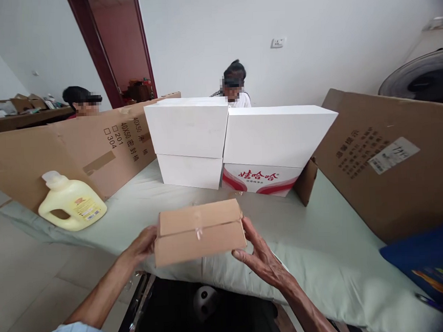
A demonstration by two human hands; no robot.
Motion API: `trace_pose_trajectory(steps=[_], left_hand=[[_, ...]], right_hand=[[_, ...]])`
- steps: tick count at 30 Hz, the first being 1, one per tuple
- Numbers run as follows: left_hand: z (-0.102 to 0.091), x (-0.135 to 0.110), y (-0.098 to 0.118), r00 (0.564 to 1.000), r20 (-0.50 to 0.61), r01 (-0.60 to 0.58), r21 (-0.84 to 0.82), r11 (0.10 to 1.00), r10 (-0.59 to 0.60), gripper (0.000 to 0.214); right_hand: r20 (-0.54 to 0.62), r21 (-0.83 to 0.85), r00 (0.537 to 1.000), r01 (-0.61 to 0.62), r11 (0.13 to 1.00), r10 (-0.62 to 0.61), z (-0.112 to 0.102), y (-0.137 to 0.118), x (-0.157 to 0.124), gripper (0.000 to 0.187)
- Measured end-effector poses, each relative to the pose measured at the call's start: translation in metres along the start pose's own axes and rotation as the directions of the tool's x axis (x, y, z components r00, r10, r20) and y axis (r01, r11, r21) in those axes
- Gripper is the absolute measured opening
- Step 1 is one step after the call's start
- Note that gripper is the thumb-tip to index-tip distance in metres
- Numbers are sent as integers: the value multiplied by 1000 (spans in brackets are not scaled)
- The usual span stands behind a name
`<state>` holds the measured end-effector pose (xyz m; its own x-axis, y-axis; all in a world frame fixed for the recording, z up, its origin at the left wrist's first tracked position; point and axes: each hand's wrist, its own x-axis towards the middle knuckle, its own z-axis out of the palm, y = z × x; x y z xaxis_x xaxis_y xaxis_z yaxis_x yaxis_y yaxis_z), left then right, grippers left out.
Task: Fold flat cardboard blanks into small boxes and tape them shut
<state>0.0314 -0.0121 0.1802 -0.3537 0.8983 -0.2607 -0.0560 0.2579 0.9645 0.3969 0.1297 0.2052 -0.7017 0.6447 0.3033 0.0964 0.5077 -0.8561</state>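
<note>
A small brown cardboard box [217, 238] with a strip of clear tape across its top seam is held between my two hands at the front of the table. Its left end is gripped by my left hand [146, 241], whose fingertips are partly hidden behind the box. On the opposite end, my right hand [260, 257] presses with the fingers at the far corner and the thumb near the front corner. The box looks slightly tilted toward me, and I cannot tell whether its underside touches the cloth.
White boxes [188, 133] and a red-marked white carton [260, 178] stand behind. Large cardboard sheets rise at left [106, 146] and right [393, 163]. A yellow jug [74, 204] stands left, a blue item [427, 264] right. Two people sit beyond the cardboard and boxes.
</note>
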Motion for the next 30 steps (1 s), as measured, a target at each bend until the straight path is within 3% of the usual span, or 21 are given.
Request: trace_pose_trajectory(steps=[2, 5, 8, 11, 14, 17, 21, 23, 26, 30], left_hand=[[16, 9, -18, 999, 23, 34, 88, 996, -36, 55], [20, 13, -26, 1000, 11, -10, 197, 980, 8, 67], [9, 9, -15, 989, 8, -143, 217, 966, 144, 83], [1, -2, 5, 941, 136, -328, 157, 931, 308, 101], [6, -11, 21, 889, 255, -434, 213, 875, 379, 115], [14, -15, 29, 883, 261, -459, 312, 832, 389, 106], [21, -16, 24, 895, 235, -430, 231, 873, 379, 88], [25, -16, 20, 919, 176, -383, 178, 906, 354, 79], [32, -16, 16, 930, 101, -365, 134, 921, 353, 74], [36, -19, 14, 919, 81, -392, 85, 916, 386, 63]], right_hand=[[-58, -28, 997, -44, 999, 42, -1, 8, -7, 92], [-65, -45, 992, -115, 992, 112, 2, 25, -15, 84], [-63, -66, 990, -133, 989, 128, 8, 33, -21, 81], [-86, -74, 987, -145, 987, 139, 14, 33, -23, 77], [-75, -98, 987, -149, 984, 142, 10, 37, -26, 71], [-139, -298, 985, -138, 944, 100, -8, 57, -34, 57], [-294, -675, 956, -218, 705, 13, -33, 102, -51, 37], [-321, -714, 945, -287, 638, 67, -37, 121, -58, 27], [-362, -669, 921, -363, 648, 142, -37, 137, -61, 22], [-428, -614, 890, -414, 672, 157, -48, 121, -45, 25]])
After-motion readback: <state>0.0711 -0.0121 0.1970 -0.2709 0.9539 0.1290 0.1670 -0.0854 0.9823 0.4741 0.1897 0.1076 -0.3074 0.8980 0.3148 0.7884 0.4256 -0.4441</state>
